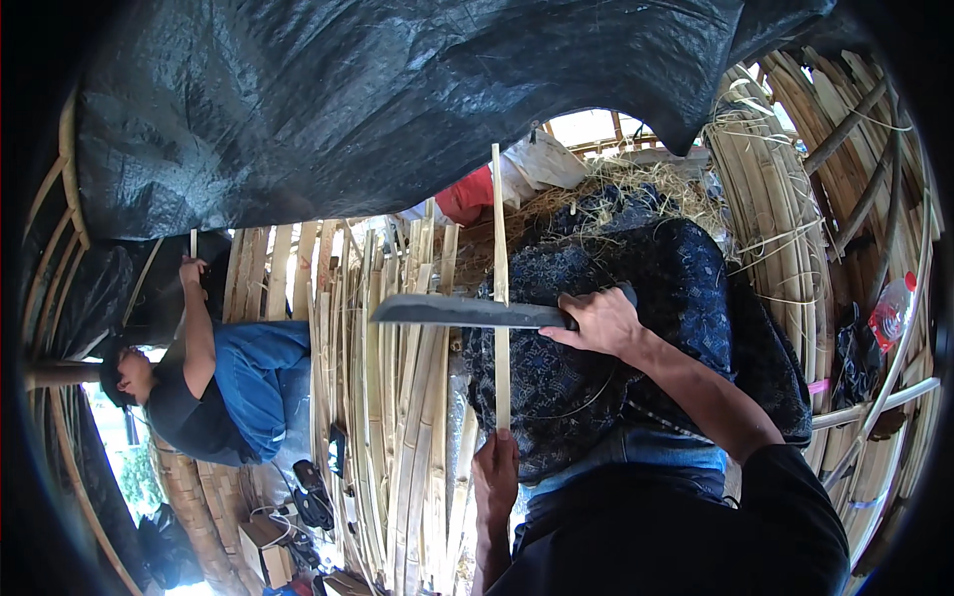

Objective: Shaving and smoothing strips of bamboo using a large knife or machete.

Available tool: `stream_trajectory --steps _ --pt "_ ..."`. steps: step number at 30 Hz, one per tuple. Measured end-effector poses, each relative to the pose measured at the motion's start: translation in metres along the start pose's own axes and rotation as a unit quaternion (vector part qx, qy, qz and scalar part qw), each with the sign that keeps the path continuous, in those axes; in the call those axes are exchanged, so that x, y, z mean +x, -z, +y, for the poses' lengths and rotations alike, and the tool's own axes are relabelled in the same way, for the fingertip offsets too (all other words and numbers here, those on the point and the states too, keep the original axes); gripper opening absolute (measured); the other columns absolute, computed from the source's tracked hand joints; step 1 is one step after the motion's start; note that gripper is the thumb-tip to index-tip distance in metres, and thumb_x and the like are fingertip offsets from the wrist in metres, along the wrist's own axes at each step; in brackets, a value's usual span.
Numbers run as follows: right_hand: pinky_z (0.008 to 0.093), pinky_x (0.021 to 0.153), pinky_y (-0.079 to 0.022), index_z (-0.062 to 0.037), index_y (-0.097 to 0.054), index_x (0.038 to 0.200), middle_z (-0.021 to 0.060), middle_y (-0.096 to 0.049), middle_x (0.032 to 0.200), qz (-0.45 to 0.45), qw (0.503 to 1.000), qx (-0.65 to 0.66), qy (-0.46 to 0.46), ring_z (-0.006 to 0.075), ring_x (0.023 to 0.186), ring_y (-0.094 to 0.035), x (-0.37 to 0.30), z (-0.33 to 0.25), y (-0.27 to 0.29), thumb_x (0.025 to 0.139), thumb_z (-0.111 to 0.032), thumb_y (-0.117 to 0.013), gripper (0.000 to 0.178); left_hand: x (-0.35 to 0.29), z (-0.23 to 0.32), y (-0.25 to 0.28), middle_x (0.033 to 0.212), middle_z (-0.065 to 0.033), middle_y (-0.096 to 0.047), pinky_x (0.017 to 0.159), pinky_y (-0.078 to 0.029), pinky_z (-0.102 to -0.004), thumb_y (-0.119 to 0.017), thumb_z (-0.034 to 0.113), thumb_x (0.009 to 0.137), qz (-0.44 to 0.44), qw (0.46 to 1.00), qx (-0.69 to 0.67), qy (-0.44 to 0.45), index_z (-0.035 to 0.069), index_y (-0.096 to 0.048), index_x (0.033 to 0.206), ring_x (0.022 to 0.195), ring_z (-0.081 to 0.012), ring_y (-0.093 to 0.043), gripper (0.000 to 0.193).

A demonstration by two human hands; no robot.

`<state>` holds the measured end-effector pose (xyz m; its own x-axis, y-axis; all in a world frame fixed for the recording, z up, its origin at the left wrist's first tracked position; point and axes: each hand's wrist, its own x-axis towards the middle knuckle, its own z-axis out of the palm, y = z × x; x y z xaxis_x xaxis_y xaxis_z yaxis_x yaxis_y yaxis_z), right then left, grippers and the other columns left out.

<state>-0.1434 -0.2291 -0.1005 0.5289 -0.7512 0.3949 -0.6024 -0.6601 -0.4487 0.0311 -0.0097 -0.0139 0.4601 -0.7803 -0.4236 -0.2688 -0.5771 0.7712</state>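
Observation:
My right hand (599,320) is closed around the handle of a machete (447,311). Its broad dark blade points left and lies across a long, thin bamboo strip (502,372). That strip stands lengthwise in front of me, its far end reaching past the blade. Low in the view, my left hand (496,469) grips the strip's near end. A dark blue patterned cloth (566,382) covers my lap beneath the blade and strip. The machete's edge seems to touch the strip where they cross.
Many split bamboo strips (397,397) lie to my left; a bamboo bundle (780,228) stands at the right. Shavings (646,194) heap beyond the cloth. A co-worker (219,392) sits at the left. Black plastic sheeting (397,99) hangs overhead. A cardboard box (266,549) and cables lie lower left.

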Motion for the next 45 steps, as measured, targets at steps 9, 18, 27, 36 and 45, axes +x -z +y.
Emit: stream_trajectory --steps 9,18,27,36,45 --pt "0.0376 0.045 -0.050 -0.0072 -0.064 0.075 0.0073 -0.068 0.063 0.001 1.000 -0.007 0.012 0.0237 0.050 -0.066 0.009 0.000 0.006 0.087 -0.066 -0.063 0.060 -0.010 -0.005 0.003 0.058 0.0005 -0.042 0.050 -0.028 -0.0301 -0.046 0.033 0.108 -0.020 0.999 -0.023 0.010 0.002 -0.052 0.073 0.052 -0.0086 -0.037 0.047" --pt "0.0382 0.042 -0.049 -0.0089 -0.062 0.072 0.0060 -0.063 0.057 -0.040 0.987 0.021 0.157 0.0244 0.045 -0.063 -0.009 -0.010 0.015 0.087 -0.067 -0.063 0.060 -0.007 -0.003 -0.004 0.058 -0.0015 -0.043 0.050 -0.029 -0.0301 -0.045 0.028 0.108 -0.020 0.999 -0.027 0.010 0.002 -0.054 0.076 0.053 -0.0087 -0.039 0.043" --pt "0.0398 0.041 -0.050 -0.0088 -0.066 0.074 0.0087 -0.060 0.053 -0.012 0.995 0.040 0.093 0.0274 0.044 -0.063 -0.010 -0.013 0.004 0.089 -0.070 -0.057 0.064 -0.009 -0.007 -0.004 0.057 -0.0020 -0.045 0.050 -0.031 -0.0320 -0.048 0.030 0.108 -0.003 1.000 0.004 0.010 0.000 -0.055 0.076 0.053 -0.0102 -0.041 0.044" --pt "0.0421 0.047 -0.052 -0.0049 -0.069 0.080 0.0140 -0.061 0.054 0.043 0.994 0.046 -0.085 0.0322 0.047 -0.064 0.007 0.020 0.008 0.090 -0.056 -0.065 0.052 -0.024 -0.032 0.001 0.057 -0.0016 -0.044 0.051 -0.030 -0.0300 -0.048 0.030 0.107 0.028 0.988 0.067 -0.134 0.002 -0.053 0.073 0.054 -0.0089 -0.039 0.045" --pt "0.0432 0.046 -0.050 -0.0070 -0.069 0.078 0.0125 -0.063 0.057 0.042 0.992 0.036 -0.114 0.0315 0.048 -0.064 0.011 0.026 0.012 0.091 -0.062 -0.062 0.057 -0.023 -0.002 0.021 0.059 0.0023 -0.038 0.050 -0.024 -0.0285 -0.045 0.031 0.109 -0.011 0.995 -0.084 0.048 0.004 -0.047 0.070 0.054 -0.0063 -0.034 0.047"
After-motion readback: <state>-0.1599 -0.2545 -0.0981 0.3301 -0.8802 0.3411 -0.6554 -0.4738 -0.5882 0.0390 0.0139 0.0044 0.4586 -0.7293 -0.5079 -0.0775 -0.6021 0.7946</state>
